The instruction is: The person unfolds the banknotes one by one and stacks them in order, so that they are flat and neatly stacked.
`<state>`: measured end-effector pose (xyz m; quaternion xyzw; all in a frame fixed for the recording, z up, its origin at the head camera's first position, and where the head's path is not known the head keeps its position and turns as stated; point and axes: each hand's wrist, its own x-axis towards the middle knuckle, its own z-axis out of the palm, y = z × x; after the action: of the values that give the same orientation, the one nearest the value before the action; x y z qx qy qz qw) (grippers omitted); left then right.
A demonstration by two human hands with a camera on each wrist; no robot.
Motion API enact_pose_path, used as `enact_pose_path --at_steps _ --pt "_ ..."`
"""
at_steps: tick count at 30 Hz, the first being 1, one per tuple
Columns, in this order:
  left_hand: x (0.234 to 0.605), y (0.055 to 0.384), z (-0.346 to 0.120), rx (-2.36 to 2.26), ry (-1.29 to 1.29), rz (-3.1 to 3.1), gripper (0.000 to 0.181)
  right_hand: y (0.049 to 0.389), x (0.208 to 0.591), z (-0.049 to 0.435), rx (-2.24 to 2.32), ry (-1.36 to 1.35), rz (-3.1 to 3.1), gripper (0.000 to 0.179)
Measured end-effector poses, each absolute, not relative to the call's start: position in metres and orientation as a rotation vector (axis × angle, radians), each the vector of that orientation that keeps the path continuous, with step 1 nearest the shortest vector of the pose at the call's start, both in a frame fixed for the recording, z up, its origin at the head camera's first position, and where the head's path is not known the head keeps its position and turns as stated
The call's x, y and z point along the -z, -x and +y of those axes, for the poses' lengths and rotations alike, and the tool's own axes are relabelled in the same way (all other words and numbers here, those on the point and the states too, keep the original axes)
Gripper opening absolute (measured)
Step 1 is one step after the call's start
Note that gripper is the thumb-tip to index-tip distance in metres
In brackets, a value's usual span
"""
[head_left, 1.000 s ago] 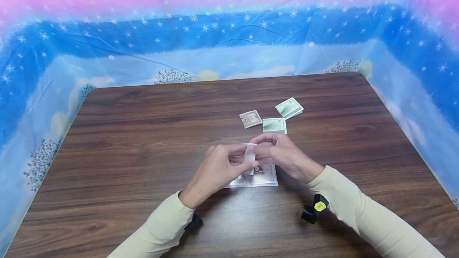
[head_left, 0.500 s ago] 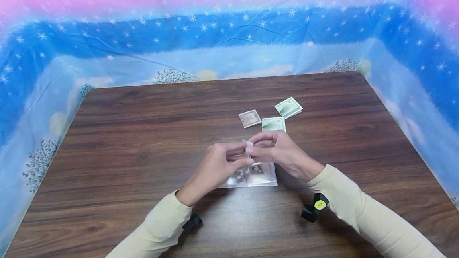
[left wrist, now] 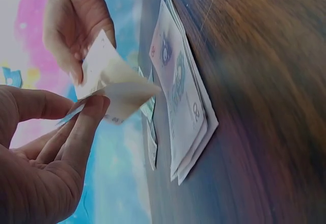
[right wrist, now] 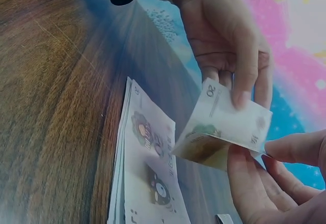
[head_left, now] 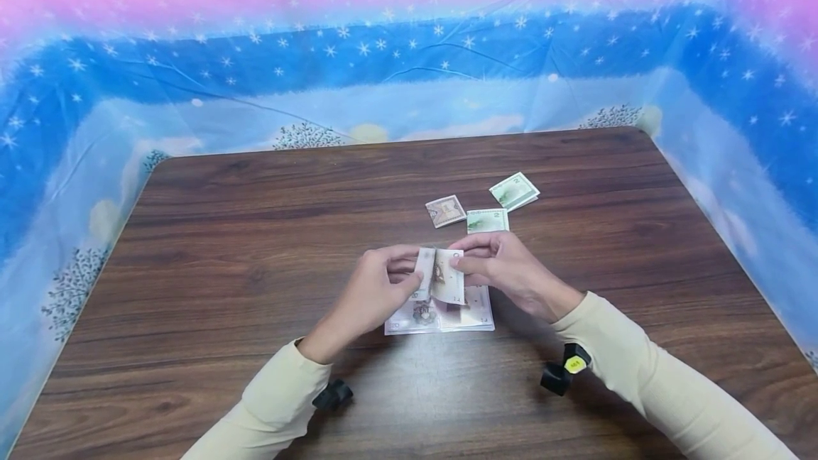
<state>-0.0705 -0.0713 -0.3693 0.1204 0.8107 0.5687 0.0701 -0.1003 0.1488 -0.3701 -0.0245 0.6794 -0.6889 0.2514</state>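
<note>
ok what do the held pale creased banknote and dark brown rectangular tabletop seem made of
The held banknote: probably thin matte paper, from its sharp fold. The tabletop: likely wood or laminate, slightly glossy, from its grain lines and soft glare; which one, I can't tell.

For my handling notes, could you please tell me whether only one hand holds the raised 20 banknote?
No, the left hand and right hand both pinch the raised 20 banknote above the stack.

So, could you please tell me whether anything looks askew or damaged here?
Mildly: the stack of banknotes has uneven edges, not squared, and the far green note lies askew to the nearer green note. The held banknote is creased; no tear shows.
</note>
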Motion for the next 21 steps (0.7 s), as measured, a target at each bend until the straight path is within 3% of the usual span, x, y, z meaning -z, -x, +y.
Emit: enact_pose_path --at_steps 13,21 --pt "0.370 0.072 -0.088 -1.600 -0.212 2.578 0.027 0.102 0.370 0.163 1.827 0.039 1.955 0.032" --pt "0.376 0.076 -0.100 -1.589 -0.089 2.539 0.029 0.103 0.374 0.171 1.745 0.049 2.088 0.026"
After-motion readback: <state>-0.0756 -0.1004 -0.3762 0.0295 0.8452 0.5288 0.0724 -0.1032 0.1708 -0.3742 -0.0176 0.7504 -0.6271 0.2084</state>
